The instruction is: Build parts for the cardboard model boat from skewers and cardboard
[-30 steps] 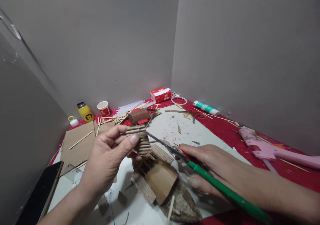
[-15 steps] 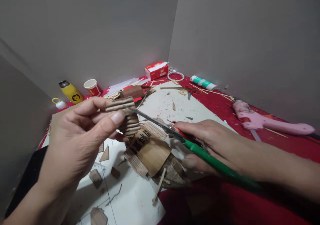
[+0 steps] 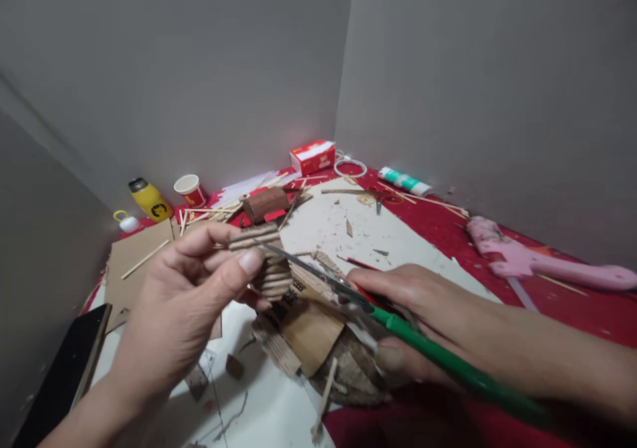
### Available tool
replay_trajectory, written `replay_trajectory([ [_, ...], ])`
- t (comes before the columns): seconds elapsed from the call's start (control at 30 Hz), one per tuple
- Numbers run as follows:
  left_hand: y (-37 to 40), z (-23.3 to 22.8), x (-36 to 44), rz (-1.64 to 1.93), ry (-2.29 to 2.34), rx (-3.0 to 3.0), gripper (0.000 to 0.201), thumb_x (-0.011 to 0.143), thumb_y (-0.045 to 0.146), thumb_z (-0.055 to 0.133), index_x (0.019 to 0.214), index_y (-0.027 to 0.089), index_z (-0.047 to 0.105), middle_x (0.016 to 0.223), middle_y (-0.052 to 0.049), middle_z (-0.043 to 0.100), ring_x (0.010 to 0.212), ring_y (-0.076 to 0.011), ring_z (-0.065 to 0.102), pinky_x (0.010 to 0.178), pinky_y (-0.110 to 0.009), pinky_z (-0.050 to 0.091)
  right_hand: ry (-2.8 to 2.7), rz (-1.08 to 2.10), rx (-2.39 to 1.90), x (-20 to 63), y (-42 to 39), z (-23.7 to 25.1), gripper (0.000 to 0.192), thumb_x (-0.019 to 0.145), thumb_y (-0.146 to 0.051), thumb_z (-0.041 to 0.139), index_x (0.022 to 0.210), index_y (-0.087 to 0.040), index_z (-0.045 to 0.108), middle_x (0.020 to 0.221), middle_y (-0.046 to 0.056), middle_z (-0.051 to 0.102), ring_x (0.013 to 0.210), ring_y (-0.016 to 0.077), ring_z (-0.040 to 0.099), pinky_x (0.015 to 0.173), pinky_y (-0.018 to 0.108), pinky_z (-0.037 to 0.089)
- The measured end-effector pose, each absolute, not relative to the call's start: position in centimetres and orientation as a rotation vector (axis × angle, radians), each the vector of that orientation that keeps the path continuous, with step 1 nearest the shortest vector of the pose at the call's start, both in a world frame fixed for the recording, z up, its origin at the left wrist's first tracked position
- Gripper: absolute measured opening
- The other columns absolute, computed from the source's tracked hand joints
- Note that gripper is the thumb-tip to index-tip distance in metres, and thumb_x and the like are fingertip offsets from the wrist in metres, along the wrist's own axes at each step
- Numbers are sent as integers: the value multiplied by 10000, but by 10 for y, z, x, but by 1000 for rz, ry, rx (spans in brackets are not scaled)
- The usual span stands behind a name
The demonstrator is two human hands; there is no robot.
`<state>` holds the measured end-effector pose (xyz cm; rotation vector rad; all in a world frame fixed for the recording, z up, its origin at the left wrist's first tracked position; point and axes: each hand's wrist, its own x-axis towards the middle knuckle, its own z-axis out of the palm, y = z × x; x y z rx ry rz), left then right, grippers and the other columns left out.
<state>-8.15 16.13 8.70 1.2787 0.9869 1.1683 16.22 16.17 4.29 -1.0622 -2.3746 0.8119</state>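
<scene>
A: What is being worked on?

B: A small piece of ribbed cardboard, held up off the table. The left hand pinches its near edge between thumb and fingers, closed firmly on it.

A: And the other hand?

B: The right hand is wrapped around the green handles of a pair of scissors. The blades run from that hand leftward, and their tips lie right at the cardboard, just below the left thumb.

A: So which step is this?

B: Trimming, I'd judge: the blades are at the piece's edge, about to bite or already biting. How far apart the blades stand I cannot tell.

A: What does the next move call for?

B: Probably a steady pinch on the left, with the thumb kept clear of the blades, and a controlled squeeze on the right.

A: What lies around the hands?

B: Directly under both hands sits a cardboard model on a white sheet. Beyond the right forearm lies a pink glue gun. Past the left hand's fingertips, near the wall, stand a yellow bottle and a paper cup.
</scene>
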Motion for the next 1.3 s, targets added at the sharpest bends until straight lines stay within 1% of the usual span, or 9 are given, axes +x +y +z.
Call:
replay_trajectory([
  [0.13,162,83,-82,1155,932,1251,90,799,236,738,836,204,661,678,39,686,549,-72,623,556,-173,556,-2365,751,-1109,161,160,46,264,825,-471,596,846,-210,633,713,12,650,589,152,573,531,236,425],
  [0.33,162,82,-81,1160,918,1211,132,790,256,749,831,173,656,673,35,669,559,-63,604,558,-173,556,-2329,739,-1082,161,158,41,285,826,-489,591,883,-223,676,668,9,642,584,162,590,542,240,463],
  [0.47,162,80,-82,1152,910,1225,148,802,277,736,854,173,645,673,26,671,554,-74,604,562,-201,559,-2333,758,-1068,158,158,43,256,833,-458,574,867,-226,675,658,7,632,598,166,597,555,244,480],
  [0.63,164,77,-82,1139,912,1228,162,806,294,730,864,173,638,675,20,668,550,-80,601,564,-212,544,-2364,762,-1077,158,156,45,256,839,-448,546,825,-221,664,632,6,617,564,158,583,523,240,477],
  [0.83,162,78,-82,1142,916,1239,173,800,307,733,851,170,639,660,20,654,537,-78,587,559,-210,524,-2268,738,-1098,154,152,41,209,836,-386,563,891,-226,686,610,-4,616,556,156,589,525,240,499],
  [1.0,161,80,-80,1150,930,1234,183,793,315,738,847,171,640,668,15,644,544,-84,578,559,-222,529,-2268,703,-1052,152,151,37,184,841,-353,548,902,-245,683,597,-7,615,554,167,599,518,250,503],
  [1.17,162,79,-77,1163,904,1236,209,803,351,721,812,154,653,652,5,635,544,-87,566,553,-227,534,-2265,688,-1057,154,152,31,215,846,-397,555,935,-255,690,588,-1,612,565,184,603,527,267,503],
  [1.3,163,77,-75,1194,903,1212,204,797,338,728,799,153,643,600,18,628,502,-80,555,538,-223,529,-2275,704,-1060,157,153,22,256,876,-427,531,956,-236,682,610,0,609,559,162,575,524,250,482],
])
